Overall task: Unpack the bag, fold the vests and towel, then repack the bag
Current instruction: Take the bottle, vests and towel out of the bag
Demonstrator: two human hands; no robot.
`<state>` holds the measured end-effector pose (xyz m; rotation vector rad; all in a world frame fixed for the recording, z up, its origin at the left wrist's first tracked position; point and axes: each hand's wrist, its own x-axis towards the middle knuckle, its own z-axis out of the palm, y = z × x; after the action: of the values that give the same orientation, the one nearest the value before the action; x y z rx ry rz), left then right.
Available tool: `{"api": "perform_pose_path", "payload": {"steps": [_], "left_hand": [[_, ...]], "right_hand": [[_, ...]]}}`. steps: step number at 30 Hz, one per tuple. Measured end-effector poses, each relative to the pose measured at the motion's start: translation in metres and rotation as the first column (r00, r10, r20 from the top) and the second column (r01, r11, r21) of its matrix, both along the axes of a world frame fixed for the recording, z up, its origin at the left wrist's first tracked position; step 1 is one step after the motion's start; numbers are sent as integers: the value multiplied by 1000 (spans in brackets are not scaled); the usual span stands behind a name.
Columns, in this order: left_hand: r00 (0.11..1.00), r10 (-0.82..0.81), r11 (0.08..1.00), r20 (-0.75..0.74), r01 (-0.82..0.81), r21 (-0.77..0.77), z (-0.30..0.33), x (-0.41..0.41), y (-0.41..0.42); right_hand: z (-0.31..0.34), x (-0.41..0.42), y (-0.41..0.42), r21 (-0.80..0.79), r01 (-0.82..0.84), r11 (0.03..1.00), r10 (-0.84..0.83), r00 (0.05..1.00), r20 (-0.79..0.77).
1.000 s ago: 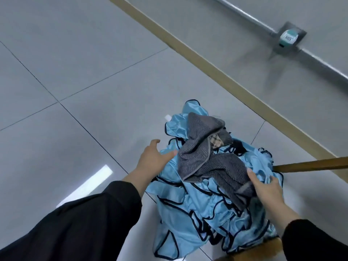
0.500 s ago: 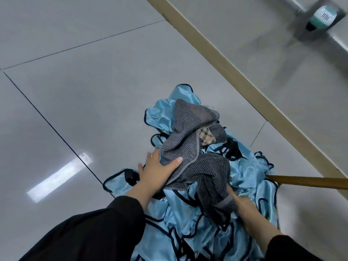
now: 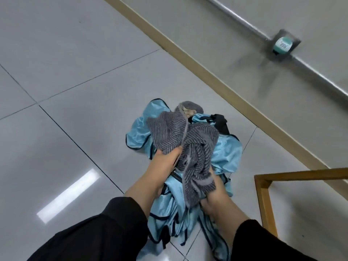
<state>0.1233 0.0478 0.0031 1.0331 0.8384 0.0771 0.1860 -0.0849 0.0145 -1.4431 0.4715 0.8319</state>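
Note:
A heap of light blue vests with dark trim (image 3: 227,153) lies bunched on the grey tiled floor. On top of it sits a grey striped towel (image 3: 190,142), crumpled and partly lifted. My left hand (image 3: 165,161) grips the towel's left side with the thumb pressed into the cloth. Low on the right, my right hand (image 3: 214,191) holds the towel's hanging end, and the fabric hides its fingers. A black strap or piece of bag (image 3: 220,121) shows at the far side of the heap. The bag itself is not plainly visible.
A wooden frame (image 3: 265,200) stands just right of the heap. A tan skirting strip (image 3: 188,55) runs diagonally along the wall behind. A metal conduit with a small teal and white device (image 3: 282,45) is fixed to the wall.
Both hands have closed on the towel and gathered it upward off the vests. The heap has bunched closer together under my forearms.

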Motion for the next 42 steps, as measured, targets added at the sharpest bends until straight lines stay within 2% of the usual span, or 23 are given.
{"api": "perform_pose_path", "payload": {"steps": [4, 8, 15, 19, 23, 28, 32, 34, 36, 39, 40, 42], "left_hand": [[996, 58, 990, 73, -66, 121, 88, -14, 35], [985, 9, 961, 174, -56, 271, 193, -21, 60], [945, -67, 874, 320, -99, 475, 388, -34, 39], [911, -106, 825, 398, -143, 547, 495, -42, -10], [845, -220, 800, 487, -130, 586, 588, -44, -89], [698, -350, 854, 625, -37, 520, 676, -41, -215], [607, -383, 902, 696, 83, 423, 690, -14, -310], [620, -396, 910, 678, 169, 378, 671, 9, -348], [668, -418, 903, 616, 231, 363, 637, 36, -379], [790, -434, 893, 434, 311, 325, 547, 72, -407], [813, -487, 848, 319, 354, 393, 515, 78, -413], [834, -550, 703, 40, 437, 561, 462, 82, -423]], "right_hand": [[73, -10, 38, 104, -2, 995, -6, 997, 74], [166, -21, 58, 252, -22, 968, -23, 984, 174], [346, -38, 45, 414, -37, 909, -122, 929, 351], [450, -46, -2, 503, -82, 860, -187, 867, 461], [542, -51, -82, 549, -152, 822, -257, 761, 596], [638, -45, -216, 541, -199, 817, -339, 593, 730], [667, -34, -321, 516, -135, 846, -376, 535, 756], [655, -26, -366, 477, -51, 877, -373, 553, 745], [620, -9, -402, 364, 43, 930, -322, 571, 755], [545, 29, -449, 37, 147, 988, -129, 685, 717], [521, 34, -462, -109, 151, 983, -32, 717, 696], [484, 36, -483, -384, 70, 921, 192, 776, 601]]}}
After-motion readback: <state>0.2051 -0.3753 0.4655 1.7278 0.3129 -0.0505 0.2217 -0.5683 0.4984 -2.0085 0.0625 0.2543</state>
